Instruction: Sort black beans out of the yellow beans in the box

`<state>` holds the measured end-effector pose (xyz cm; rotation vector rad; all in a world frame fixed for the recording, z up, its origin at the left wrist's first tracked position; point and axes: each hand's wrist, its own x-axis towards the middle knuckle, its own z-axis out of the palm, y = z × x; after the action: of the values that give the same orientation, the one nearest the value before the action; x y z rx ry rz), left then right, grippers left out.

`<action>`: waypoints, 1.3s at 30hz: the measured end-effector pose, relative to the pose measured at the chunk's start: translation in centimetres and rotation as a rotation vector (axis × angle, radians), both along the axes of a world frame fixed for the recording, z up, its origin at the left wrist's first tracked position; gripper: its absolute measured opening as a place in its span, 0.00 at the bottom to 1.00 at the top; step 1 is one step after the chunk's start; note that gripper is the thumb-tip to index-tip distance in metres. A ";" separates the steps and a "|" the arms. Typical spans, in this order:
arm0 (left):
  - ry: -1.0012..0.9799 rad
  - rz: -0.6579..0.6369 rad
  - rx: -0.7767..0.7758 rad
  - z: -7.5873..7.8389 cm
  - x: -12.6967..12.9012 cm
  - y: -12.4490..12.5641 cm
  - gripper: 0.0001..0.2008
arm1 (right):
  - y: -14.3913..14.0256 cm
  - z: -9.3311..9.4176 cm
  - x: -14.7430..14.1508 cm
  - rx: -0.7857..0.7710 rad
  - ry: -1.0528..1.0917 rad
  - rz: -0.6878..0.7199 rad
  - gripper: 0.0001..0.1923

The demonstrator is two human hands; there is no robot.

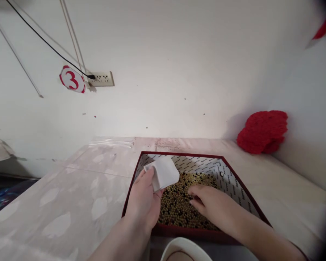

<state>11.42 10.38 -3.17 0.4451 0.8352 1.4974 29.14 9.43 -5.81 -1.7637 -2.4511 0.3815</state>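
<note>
My left hand (145,201) grips a small white pouch (165,172) between thumb and fingers, over the left part of a shallow dark-red box (212,237). The pouch looks flat and soft; its inside is hidden. Small round bead-like balls (176,208), yellowish-green mixed with dark ones, cover the floor of the box. Over these balls, right of the pouch, my right hand (206,203) reaches in with bent fingers. A gap shows between its thumb and forefinger, and I see nothing held there. Its other fingertips are partly hidden.
A white container (184,250) stands at the near edge, partly out of view. The table has a pale patterned cover (81,195). Against the wall at right lies a red fluffy bundle (263,132). A black cable plugs into the wall socket (101,78).
</note>
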 end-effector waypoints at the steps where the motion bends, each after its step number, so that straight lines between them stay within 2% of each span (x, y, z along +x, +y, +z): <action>1: -0.016 0.013 0.005 -0.1 0.0 0.1 0.09 | 0.3 0.1 0.2 -0.007 -0.034 0.012 0.10; 7: -0.062 0.048 0.070 -0.7 -0.3 0.2 0.13 | 4.4 0.7 1.3 -0.020 -0.219 0.038 0.08; 11: -0.074 0.059 0.089 -0.7 -0.4 0.2 0.16 | 7.3 0.0 -0.2 -0.035 -0.305 0.031 0.12; 14: -0.099 0.064 0.081 -0.6 -0.4 0.2 0.15 | 8.2 -1.0 -1.7 0.008 -0.312 0.014 0.14; 18: -0.094 0.069 0.061 -0.6 -0.3 0.3 0.14 | 8.2 -2.2 -3.1 0.073 -0.245 0.047 0.14; 22: -0.077 0.062 0.065 -0.7 -0.4 0.3 0.16 | 7.8 -2.5 -3.4 0.024 -0.168 0.105 0.15; 29: -0.056 0.061 0.075 -0.9 -0.5 0.2 0.17 | 7.0 -1.2 -1.8 -0.067 -0.195 0.164 0.11; 35: -0.043 0.021 0.070 -1.0 -0.5 0.3 0.18 | 7.0 -0.4 -0.3 -0.034 -0.205 0.166 0.09; 39: -0.040 0.017 0.062 -0.9 -0.4 0.2 0.18 | 6.1 0.9 -0.3 0.059 -0.118 0.119 0.11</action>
<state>11.03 10.57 -4.03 0.4535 0.7643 1.5465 28.84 15.52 -4.88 -1.6680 -2.6275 0.2174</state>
